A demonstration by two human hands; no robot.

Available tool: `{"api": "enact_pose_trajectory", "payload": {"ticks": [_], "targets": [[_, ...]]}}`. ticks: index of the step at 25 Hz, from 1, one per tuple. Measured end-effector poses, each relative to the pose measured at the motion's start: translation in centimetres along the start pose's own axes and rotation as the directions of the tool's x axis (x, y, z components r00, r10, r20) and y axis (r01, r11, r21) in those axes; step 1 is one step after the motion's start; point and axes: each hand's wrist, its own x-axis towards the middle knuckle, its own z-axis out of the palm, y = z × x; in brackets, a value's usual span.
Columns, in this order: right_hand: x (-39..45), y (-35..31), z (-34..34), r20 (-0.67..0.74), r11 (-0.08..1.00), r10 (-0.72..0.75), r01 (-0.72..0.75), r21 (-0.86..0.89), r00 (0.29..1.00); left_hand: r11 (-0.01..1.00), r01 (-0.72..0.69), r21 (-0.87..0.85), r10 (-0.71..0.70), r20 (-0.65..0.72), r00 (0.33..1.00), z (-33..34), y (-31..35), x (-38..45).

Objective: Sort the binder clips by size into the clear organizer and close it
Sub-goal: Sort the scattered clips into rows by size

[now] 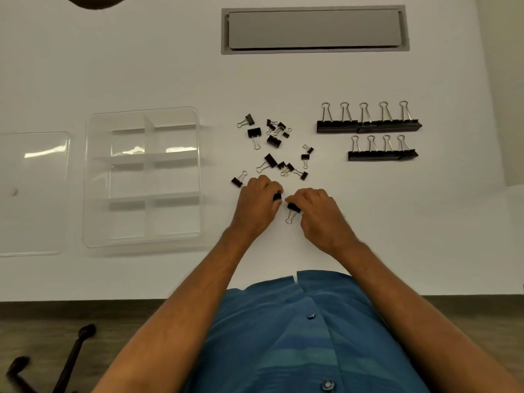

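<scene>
The clear organizer (pixel 141 177) lies open on the white table, its compartments bare, and its clear lid (pixel 32 194) rests flat to the left. Several small and medium black binder clips (pixel 273 140) are scattered in the middle. Two neat rows of large clips (pixel 368 124) stand at the right. My left hand (pixel 256 202) is closed around a small black clip (pixel 277 197). My right hand (pixel 320 214) pinches another small clip (pixel 293 208), whose wire handle hangs below it. Both hands sit close together just below the scattered pile.
A grey cable hatch (pixel 314 29) is set into the table at the back. The table's front edge (pixel 85 300) runs just below my forearms. Black chair legs (pixel 71 361) show on the floor at lower left.
</scene>
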Motion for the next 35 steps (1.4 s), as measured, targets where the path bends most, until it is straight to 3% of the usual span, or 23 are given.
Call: {"api": "enact_pose_trajectory", "payload": {"ticks": [6, 13, 17, 27, 32, 35], "targets": [[0.9, 0.2, 0.6, 0.005, 0.992, -0.021, 0.022, -0.124, 1.000, 0.999, -0.030, -0.042, 0.030, -0.017, 0.999, -0.8, -2.0, -0.1], [2.6, 0.2, -1.3, 0.071, 0.988, 0.048, -0.058, 0.144, 0.996, 0.988, 0.079, -0.134, -0.089, -0.076, 0.993, -2.3, -3.8, 0.1], [3.7, -0.2, -1.9, -0.025, 0.925, 0.207, -0.188, 0.331, 0.978, 0.975, 0.070, -0.212, -0.101, -0.138, 0.985, -3.3, -2.8, 3.4], [4.7, 0.9, -3.4, -0.107, 0.826, 0.431, -0.344, 0.446, 0.896, 0.992, 0.089, -0.095, -0.098, -0.088, 0.991, -2.4, -2.1, 7.4], [4.2, 1.1, -3.4, -0.092, 0.787, 0.482, -0.384, 0.483, 0.871, 0.997, 0.064, -0.049, -0.071, -0.177, 0.982, -3.5, -1.7, 5.7], [3.2, 2.0, -3.9, -0.090, 0.763, 0.531, -0.429, 0.484, 0.843, 0.985, -0.035, -0.168, 0.012, -0.135, 0.991, -3.8, 0.6, 4.4]]}}
